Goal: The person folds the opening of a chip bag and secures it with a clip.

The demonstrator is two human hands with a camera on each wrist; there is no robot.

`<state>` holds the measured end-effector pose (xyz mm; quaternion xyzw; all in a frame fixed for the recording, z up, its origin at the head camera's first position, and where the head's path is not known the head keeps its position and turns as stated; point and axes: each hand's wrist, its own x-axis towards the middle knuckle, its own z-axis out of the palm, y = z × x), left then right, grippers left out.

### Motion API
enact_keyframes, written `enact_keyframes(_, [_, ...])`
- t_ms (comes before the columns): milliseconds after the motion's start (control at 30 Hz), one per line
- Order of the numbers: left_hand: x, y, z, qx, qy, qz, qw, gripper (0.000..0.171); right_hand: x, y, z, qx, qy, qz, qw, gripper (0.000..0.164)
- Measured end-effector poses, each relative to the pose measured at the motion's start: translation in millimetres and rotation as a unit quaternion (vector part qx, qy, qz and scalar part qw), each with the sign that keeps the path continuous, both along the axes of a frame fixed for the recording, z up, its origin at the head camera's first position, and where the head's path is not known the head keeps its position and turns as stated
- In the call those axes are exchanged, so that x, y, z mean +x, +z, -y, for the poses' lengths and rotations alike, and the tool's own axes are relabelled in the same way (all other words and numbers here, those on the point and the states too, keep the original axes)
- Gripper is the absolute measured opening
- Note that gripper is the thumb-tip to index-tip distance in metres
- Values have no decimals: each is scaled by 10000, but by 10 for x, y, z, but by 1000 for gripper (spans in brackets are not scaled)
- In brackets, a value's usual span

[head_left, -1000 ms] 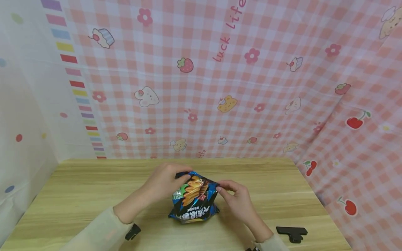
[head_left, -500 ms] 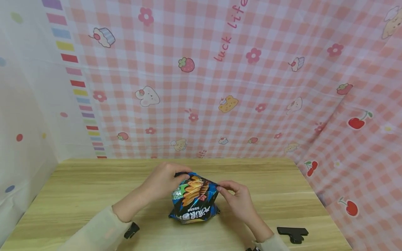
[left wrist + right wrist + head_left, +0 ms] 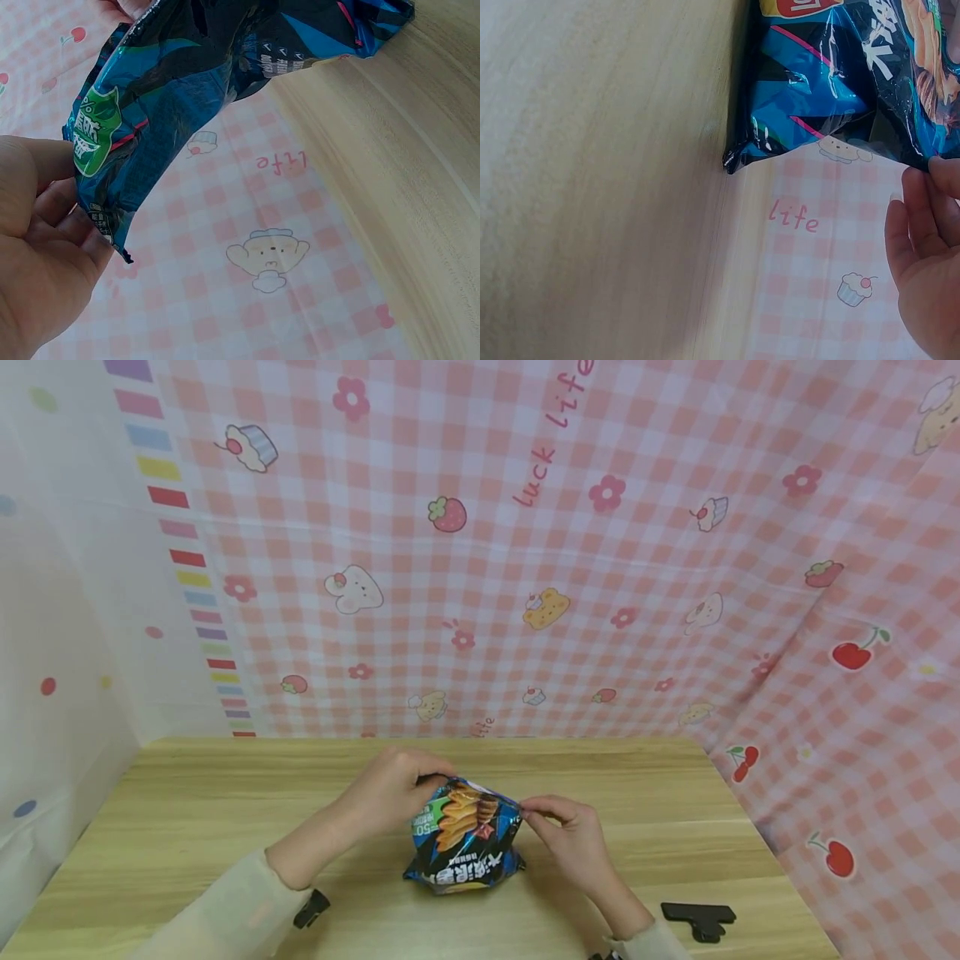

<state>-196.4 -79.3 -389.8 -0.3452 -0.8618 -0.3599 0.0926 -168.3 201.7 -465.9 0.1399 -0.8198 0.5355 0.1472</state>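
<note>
A black and blue bag of chips (image 3: 465, 839) stands on the wooden table, pictures of ridged chips on its front. My left hand (image 3: 386, 793) grips its upper left corner, the thumb in front; in the left wrist view, fingers (image 3: 71, 217) curl behind the corner. At the upper right corner, my right hand (image 3: 566, 831) pinches the edge between thumb and fingertips, as the right wrist view also shows with the hand (image 3: 937, 240). A pale strip shows along the bag's top edge; whether the bag is open there, I cannot tell.
A black bag clip (image 3: 699, 920) lies on the table (image 3: 637, 860) to the right of my right forearm. A small black object (image 3: 311, 908) sits at my left sleeve. Pink checked cloth (image 3: 480, 568) hangs behind the table and along its right side.
The bag's top edge has been drawn straighter between my hands, and a pale strip now shows along it. Both hands keep their hold and have barely moved.
</note>
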Motion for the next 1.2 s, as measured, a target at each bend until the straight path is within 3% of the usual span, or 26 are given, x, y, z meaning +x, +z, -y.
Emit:
enact_keyframes(367, [-14, -41, 21, 217, -377, -305, 9986, 24, 3, 3, -10, -118, 162, -120, 9997, 19])
enact_keyframes(533, [1, -64, 17, 337, -358, -282, 9984, 25, 19, 23, -16, -84, 196, 119, 9997, 18])
enact_keyframes(700, [3, -84, 5, 408, -322, -247, 9983, 26, 27, 30, -48, -188, 497, 187, 9984, 15])
enact_keyframes(933, [-6, -110, 6, 525, -440, -240, 9974, 25, 5, 63, -52, -607, 644, 735, 9934, 21])
enact_keyframes(1200, [0, -107, 19, 536, -419, -110, 9976, 25, -79, 60, -10, -282, 549, 1278, 9899, 26])
